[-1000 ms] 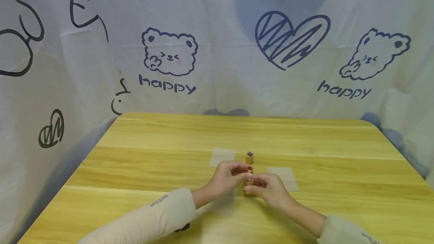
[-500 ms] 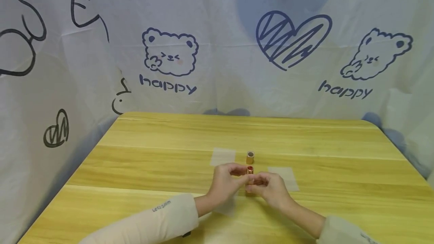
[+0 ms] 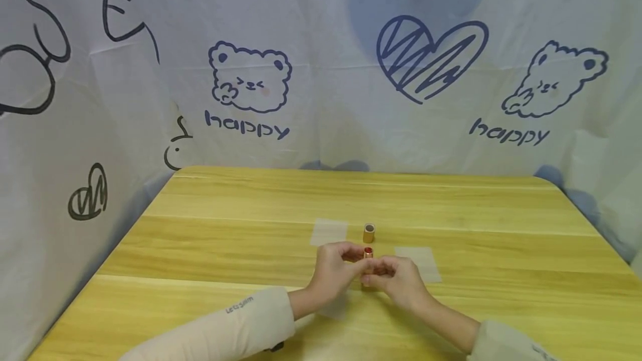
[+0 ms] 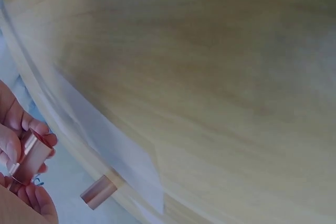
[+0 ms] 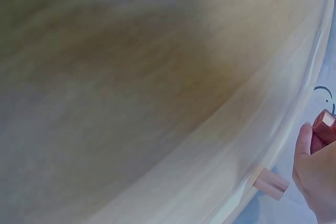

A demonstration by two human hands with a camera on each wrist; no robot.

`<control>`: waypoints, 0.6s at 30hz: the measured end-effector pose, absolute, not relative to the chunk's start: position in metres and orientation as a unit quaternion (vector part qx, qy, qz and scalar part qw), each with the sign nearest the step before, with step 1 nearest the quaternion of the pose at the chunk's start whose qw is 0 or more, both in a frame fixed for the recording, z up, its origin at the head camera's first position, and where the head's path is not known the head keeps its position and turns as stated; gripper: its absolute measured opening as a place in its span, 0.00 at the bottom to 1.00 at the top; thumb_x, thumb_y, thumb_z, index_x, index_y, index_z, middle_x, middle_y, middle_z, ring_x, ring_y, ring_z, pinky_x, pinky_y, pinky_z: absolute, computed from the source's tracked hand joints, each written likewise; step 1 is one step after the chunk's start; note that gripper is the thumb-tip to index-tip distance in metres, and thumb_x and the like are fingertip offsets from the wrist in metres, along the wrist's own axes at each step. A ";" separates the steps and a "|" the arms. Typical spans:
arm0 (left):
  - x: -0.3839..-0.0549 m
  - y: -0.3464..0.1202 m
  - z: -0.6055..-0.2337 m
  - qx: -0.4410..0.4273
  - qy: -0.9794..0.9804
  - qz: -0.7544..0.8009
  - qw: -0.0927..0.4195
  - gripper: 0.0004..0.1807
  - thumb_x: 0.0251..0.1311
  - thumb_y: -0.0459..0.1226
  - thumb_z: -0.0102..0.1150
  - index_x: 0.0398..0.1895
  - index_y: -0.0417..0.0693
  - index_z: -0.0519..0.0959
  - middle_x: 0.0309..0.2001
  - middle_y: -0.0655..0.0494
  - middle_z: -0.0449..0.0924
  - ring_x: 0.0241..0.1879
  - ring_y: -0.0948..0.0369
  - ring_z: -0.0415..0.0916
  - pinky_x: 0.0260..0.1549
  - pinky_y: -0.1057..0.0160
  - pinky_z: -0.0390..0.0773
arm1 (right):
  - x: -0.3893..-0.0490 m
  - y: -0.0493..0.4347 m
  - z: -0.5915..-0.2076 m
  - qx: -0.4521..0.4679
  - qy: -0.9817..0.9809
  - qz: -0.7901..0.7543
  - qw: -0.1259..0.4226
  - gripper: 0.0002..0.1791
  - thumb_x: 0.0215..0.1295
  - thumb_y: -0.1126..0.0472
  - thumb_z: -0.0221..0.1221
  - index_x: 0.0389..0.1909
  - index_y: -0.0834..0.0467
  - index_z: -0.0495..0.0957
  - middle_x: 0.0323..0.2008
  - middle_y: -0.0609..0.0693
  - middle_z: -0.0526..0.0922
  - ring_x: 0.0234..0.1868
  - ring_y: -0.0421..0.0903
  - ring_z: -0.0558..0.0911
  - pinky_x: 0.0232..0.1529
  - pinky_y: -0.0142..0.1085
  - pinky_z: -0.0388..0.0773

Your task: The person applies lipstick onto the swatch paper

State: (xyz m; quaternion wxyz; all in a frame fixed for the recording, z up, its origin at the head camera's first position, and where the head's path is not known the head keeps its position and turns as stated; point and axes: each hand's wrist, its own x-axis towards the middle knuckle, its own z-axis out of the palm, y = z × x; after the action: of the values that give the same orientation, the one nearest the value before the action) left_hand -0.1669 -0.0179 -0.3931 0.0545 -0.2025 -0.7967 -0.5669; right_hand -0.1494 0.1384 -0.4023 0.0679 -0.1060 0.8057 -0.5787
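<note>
A gold lipstick (image 3: 368, 253) stands upright between both hands near the middle of the table, its red tip showing inside the top rim. My left hand (image 3: 332, 273) pinches the upper part between thumb and fingers. Lower down, my right hand (image 3: 402, 283) grips the base, and its fingertips meet the left thumb. Just beyond them the lipstick's cap (image 3: 369, 233) is upright on the table with its hollow end up. The left wrist view shows the shiny lipstick tube (image 4: 33, 160) among the fingers, and the cap (image 4: 98, 191) apart from it.
Pale translucent squares lie on the wooden table (image 3: 225, 238): one back left (image 3: 328, 232), one to the right (image 3: 420, 264), and one partly under the left hand (image 3: 335, 308). A white cloth (image 3: 341, 116) with drawings hangs behind the table.
My left hand and sleeve have shifted slightly right and toward the body, and the left thumb has come further across the lipstick. The right hand and cap stay about where they were.
</note>
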 end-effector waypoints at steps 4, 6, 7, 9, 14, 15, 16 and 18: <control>-0.169 -0.020 -0.393 -0.214 -0.793 -0.569 0.038 0.08 0.51 0.31 0.66 0.32 0.33 0.83 0.32 0.42 0.85 0.32 0.52 0.84 0.32 0.75 0.80 | -0.149 0.140 -0.403 -0.112 0.799 -0.585 0.080 0.16 0.54 0.66 0.64 0.41 0.72 0.78 0.36 0.63 0.84 0.32 0.40 0.83 0.35 0.28 0.81; -0.170 -0.022 -0.393 -0.217 -0.791 -0.571 0.026 0.09 0.51 0.32 0.66 0.32 0.32 0.83 0.33 0.41 0.84 0.33 0.50 0.84 0.33 0.73 0.81 | -0.150 0.141 -0.403 -0.116 0.795 -0.588 0.088 0.16 0.55 0.66 0.64 0.42 0.72 0.78 0.36 0.63 0.84 0.32 0.39 0.83 0.35 0.29 0.82; -0.171 -0.023 -0.393 -0.218 -0.790 -0.573 0.021 0.09 0.51 0.32 0.66 0.32 0.32 0.82 0.33 0.40 0.84 0.33 0.50 0.83 0.34 0.72 0.81 | -0.150 0.141 -0.403 -0.119 0.793 -0.590 0.091 0.17 0.55 0.66 0.63 0.43 0.72 0.78 0.36 0.63 0.84 0.32 0.39 0.83 0.35 0.29 0.82; -0.173 -0.024 -0.392 -0.223 -0.788 -0.574 0.011 0.10 0.51 0.32 0.66 0.32 0.31 0.82 0.33 0.39 0.84 0.34 0.49 0.83 0.34 0.71 0.82 | -0.150 0.141 -0.403 -0.122 0.790 -0.593 0.096 0.17 0.55 0.66 0.63 0.43 0.73 0.78 0.37 0.63 0.84 0.32 0.38 0.83 0.36 0.29 0.82; -0.178 -0.028 -0.392 -0.245 -0.780 -0.576 -0.016 0.09 0.52 0.31 0.65 0.32 0.30 0.82 0.34 0.38 0.84 0.33 0.49 0.83 0.34 0.72 0.81 | -0.151 0.141 -0.401 -0.131 0.789 -0.592 0.105 0.18 0.56 0.65 0.62 0.45 0.73 0.77 0.38 0.64 0.84 0.33 0.38 0.83 0.36 0.28 0.81; -0.179 -0.029 -0.392 -0.248 -0.779 -0.576 -0.025 0.09 0.52 0.31 0.65 0.33 0.31 0.82 0.34 0.39 0.84 0.33 0.50 0.83 0.34 0.73 0.81 | -0.151 0.141 -0.401 -0.131 0.789 -0.590 0.107 0.18 0.56 0.65 0.62 0.45 0.73 0.77 0.38 0.64 0.83 0.33 0.38 0.83 0.37 0.27 0.81; -0.180 -0.030 -0.392 -0.252 -0.778 -0.575 -0.032 0.09 0.52 0.32 0.64 0.33 0.31 0.82 0.34 0.39 0.84 0.34 0.51 0.83 0.34 0.73 0.81 | -0.151 0.141 -0.400 -0.133 0.790 -0.589 0.109 0.18 0.57 0.65 0.62 0.46 0.73 0.76 0.39 0.64 0.83 0.34 0.38 0.83 0.37 0.27 0.81; -0.182 -0.032 -0.392 -0.255 -0.776 -0.574 -0.051 0.10 0.53 0.32 0.64 0.35 0.31 0.82 0.35 0.39 0.84 0.34 0.52 0.83 0.35 0.73 0.81 | -0.151 0.140 -0.400 -0.134 0.790 -0.588 0.113 0.19 0.57 0.65 0.62 0.46 0.73 0.76 0.40 0.64 0.83 0.35 0.39 0.84 0.38 0.27 0.81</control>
State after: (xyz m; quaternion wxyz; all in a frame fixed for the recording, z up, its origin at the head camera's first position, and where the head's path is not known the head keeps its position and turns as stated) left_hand -0.1821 -0.0316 -0.3917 -0.0506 -0.2553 -0.7761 -0.5745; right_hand -0.1506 0.1403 -0.3995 0.1130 -0.1344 0.7899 -0.5876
